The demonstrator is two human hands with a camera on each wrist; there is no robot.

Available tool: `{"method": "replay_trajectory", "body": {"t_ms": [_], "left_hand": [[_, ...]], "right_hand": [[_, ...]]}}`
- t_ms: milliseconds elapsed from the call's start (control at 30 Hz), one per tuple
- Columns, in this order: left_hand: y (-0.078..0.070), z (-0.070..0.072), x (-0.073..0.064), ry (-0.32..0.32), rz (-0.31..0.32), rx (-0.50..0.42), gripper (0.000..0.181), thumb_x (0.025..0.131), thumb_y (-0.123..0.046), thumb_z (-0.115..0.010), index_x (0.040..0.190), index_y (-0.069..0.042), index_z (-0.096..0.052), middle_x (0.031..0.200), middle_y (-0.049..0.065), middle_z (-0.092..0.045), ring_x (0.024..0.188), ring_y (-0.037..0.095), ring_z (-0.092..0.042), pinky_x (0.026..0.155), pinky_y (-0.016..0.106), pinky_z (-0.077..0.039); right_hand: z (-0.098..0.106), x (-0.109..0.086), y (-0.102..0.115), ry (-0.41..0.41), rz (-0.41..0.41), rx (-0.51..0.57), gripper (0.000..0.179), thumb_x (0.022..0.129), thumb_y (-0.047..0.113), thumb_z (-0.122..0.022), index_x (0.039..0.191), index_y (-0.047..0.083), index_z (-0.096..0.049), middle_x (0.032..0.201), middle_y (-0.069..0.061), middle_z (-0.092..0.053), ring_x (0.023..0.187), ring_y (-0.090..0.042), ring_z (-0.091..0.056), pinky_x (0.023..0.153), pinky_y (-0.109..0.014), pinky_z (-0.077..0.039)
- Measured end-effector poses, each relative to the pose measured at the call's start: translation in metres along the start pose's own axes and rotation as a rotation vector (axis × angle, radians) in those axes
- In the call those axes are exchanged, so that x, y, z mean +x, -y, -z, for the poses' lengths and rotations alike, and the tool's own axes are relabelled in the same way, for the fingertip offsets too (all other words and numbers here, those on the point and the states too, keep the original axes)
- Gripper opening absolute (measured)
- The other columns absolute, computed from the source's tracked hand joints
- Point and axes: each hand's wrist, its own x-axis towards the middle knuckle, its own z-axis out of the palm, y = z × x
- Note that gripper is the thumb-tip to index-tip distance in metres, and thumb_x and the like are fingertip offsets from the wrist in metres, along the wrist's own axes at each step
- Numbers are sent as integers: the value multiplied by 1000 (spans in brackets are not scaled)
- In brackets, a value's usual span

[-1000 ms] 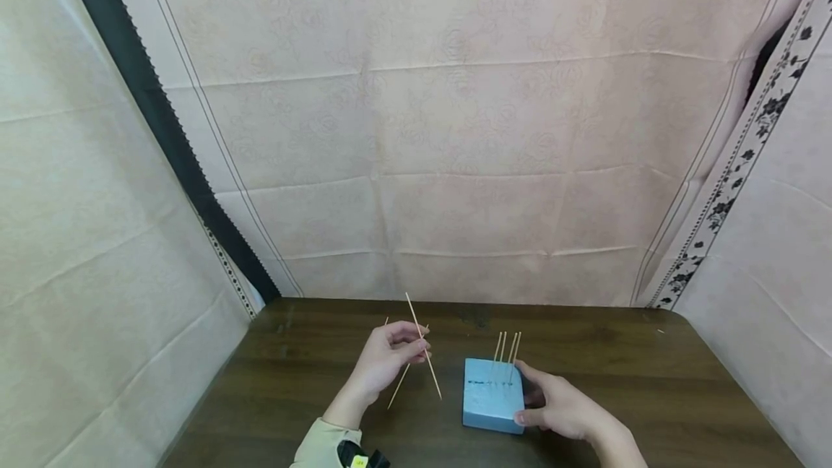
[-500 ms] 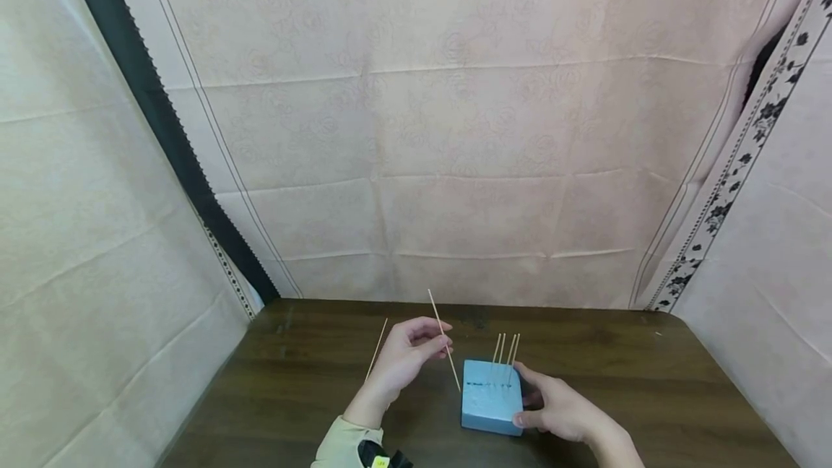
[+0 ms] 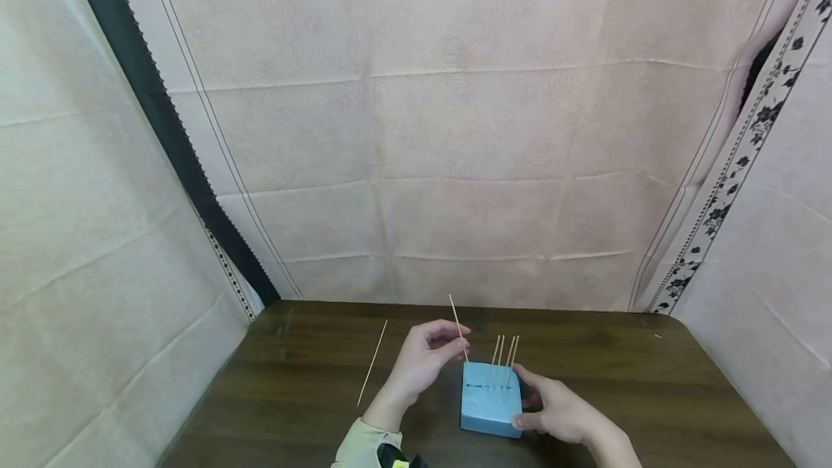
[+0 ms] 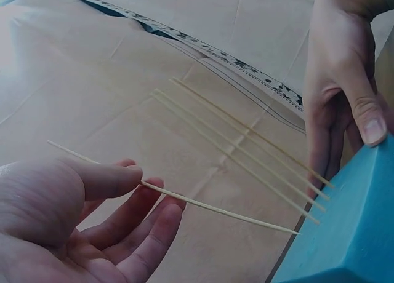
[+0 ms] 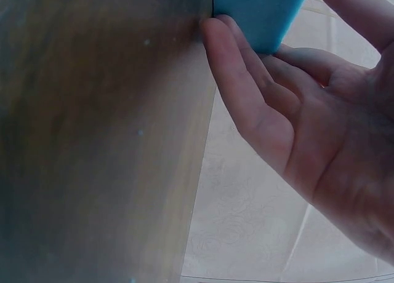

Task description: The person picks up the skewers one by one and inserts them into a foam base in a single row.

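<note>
At lower centre, the thin pale wooden stick (image 4: 240, 218) pinched in your left hand (image 3: 422, 362) slants near the blue rectangular block (image 3: 490, 404) your right hand (image 3: 557, 406) grips; four upright sticks (image 3: 501, 351) stand in it, so seemingly this and the loose stick (image 3: 372, 363) on the brown wooden desk (image 3: 292, 381) remain.

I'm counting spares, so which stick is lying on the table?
The lone stick left of the left hand; four others stand in the blue block, another is in that hand.
</note>
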Motion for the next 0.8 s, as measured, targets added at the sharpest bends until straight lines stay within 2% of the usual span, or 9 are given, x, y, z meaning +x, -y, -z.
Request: {"method": "replay_trajectory", "body": {"t_ms": [200,367,467,600,800], "left_hand": [[4,-6,2,-8,-13,5,15,102,-9,-74,116,-7,-79,110,17,-77,96,25,-76,87,34,-63],[6,-9,3,-22,-16,32,14,101,-9,-74,115,-8,-80,107,11,-78,95,27,-76,88,41,-63],[6,-10,2,-30,-13,49,14,102,-10,-75,115,-10,-80,106,9,-78,96,31,-76,87,36,-63],[6,-12,2,-29,-18,51,14,102,-10,-74,115,-10,-80,108,14,-77,96,27,-76,85,29,-61],[6,-15,0,-15,-16,107,15,104,-15,-72,118,-16,-80,108,3,-78,97,17,-74,89,27,-59]], "right_hand": [[0,0,2,0,-3,-2,101,84,18,-93,161,-10,-34,135,-31,-64,112,-39,-69,70,-46,-61],[0,0,2,2,-2,-2,101,84,18,-92,161,-10,-33,134,-31,-65,113,-39,-69,71,-47,-62],[0,-1,2,5,1,-1,101,84,18,-92,161,-10,-33,132,-30,-65,112,-39,-69,71,-47,-62],[0,0,2,5,3,0,101,84,18,-92,161,-10,-33,130,-29,-66,111,-38,-70,69,-46,-61],[0,0,0,5,10,4,102,84,18,-93,161,-11,-32,133,-31,-65,112,-39,-69,68,-46,-61]]}}
